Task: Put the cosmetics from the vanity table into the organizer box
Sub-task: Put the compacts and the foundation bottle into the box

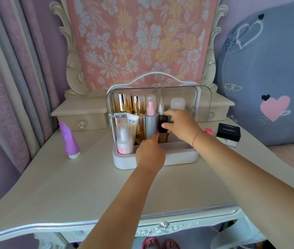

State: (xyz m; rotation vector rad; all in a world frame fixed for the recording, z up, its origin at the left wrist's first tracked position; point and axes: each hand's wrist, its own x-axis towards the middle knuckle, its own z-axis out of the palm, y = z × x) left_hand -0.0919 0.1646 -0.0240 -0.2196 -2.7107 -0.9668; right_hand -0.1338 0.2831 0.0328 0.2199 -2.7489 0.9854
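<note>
The white organizer box [178,157] with a clear raised lid stands at the back middle of the vanity table [88,186]. Inside it are gold bottles [124,103], a grey spray bottle with a pink top [151,123], tubes and a clear pump bottle [124,141]. My right hand [180,125] grips the black cap of a foundation bottle [162,130] standing in the box. My left hand [149,153] rests on the box's front rim, fingers touching that bottle's base. A purple tube [70,141] stands on the table to the left. A black-lidded jar [229,133] and a small pink item [208,131] lie to the right.
A mirror covered with floral cloth [139,42] rises behind the box, with small drawers [81,121] on both sides. Curtains hang at the left. A large grey pillow with hearts [268,78] lies at the right. A person's feet in sandals show under the table.
</note>
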